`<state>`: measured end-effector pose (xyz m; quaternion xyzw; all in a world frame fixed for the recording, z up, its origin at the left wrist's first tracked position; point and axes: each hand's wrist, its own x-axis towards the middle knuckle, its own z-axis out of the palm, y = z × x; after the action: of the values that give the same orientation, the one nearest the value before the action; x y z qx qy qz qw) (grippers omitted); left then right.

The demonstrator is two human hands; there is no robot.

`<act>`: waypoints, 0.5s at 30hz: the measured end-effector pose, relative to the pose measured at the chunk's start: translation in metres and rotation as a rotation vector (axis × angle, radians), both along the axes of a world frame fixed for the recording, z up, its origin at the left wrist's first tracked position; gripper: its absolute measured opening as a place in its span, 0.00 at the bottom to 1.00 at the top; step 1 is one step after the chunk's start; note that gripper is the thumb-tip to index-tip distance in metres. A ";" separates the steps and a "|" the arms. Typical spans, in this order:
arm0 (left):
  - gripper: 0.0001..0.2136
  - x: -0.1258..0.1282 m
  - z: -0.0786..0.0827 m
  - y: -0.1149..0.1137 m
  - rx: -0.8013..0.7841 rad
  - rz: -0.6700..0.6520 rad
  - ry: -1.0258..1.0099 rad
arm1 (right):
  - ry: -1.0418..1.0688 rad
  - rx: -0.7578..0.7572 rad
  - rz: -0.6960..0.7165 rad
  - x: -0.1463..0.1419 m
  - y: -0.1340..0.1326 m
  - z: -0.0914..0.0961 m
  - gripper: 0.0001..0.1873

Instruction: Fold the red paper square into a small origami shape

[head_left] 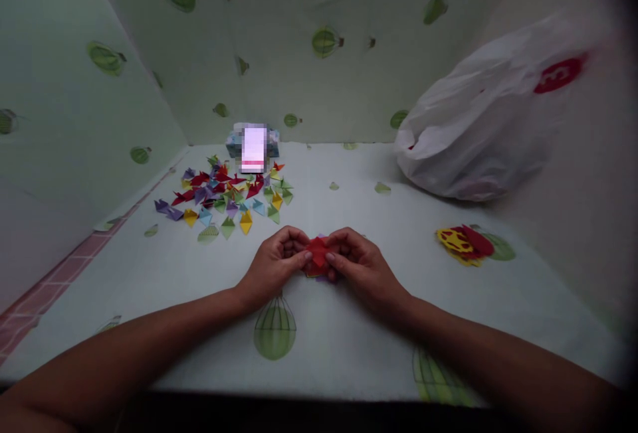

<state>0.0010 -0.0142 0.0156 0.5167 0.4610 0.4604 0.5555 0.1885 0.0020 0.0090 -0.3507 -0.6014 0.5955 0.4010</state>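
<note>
A small red folded paper [318, 252] is held between both my hands over the middle of the white cloth-covered surface [349, 327]. My left hand [276, 262] pinches its left side with curled fingers. My right hand [357, 261] pinches its right side, thumb on top. A few more coloured sheets show just beneath the red piece. Beyond my hands lies a heap of folded paper shapes [226, 197] in red, purple, yellow, green and blue.
A small box [252, 143] stands at the back by the wall. A white plastic bag [491, 111] slumps at the right rear. Red and yellow paper pieces [463, 242] lie at the right. Patterned walls close in the left and back.
</note>
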 end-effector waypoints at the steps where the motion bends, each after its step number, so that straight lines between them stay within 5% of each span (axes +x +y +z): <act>1: 0.10 0.000 0.000 0.000 -0.004 0.002 -0.001 | -0.002 -0.006 -0.001 0.000 0.000 0.000 0.09; 15: 0.07 -0.002 -0.001 0.002 0.007 -0.013 0.026 | 0.008 0.051 0.014 -0.001 0.001 -0.006 0.07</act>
<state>-0.0007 -0.0126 0.0141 0.5277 0.4630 0.4516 0.5507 0.1870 0.0034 0.0027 -0.3335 -0.6172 0.5841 0.4082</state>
